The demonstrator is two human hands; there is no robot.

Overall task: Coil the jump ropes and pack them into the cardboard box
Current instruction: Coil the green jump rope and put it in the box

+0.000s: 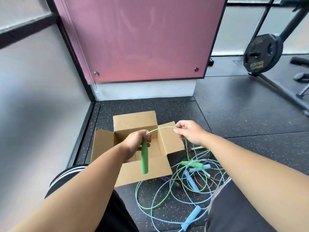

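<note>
An open cardboard box (128, 124) sits on the dark floor with its flaps spread, and its visible inside looks bare. My left hand (135, 143) grips the top of a green jump-rope handle (144, 163), which hangs down over the box's front flap. The green cord (160, 128) arcs from that handle to my right hand (189, 131), which pinches it above the right flap. From there the cord drops into a tangled pile of ropes (189, 186) on the floor right of the box. A second green handle (192, 164) and blue handles (191, 180) lie in the pile.
A pink panel (142, 39) and a grey wall close the corner behind and left of the box. At the right stands a weight plate (262, 52) on a bar with a rack leg. My knees frame the bottom of the view.
</note>
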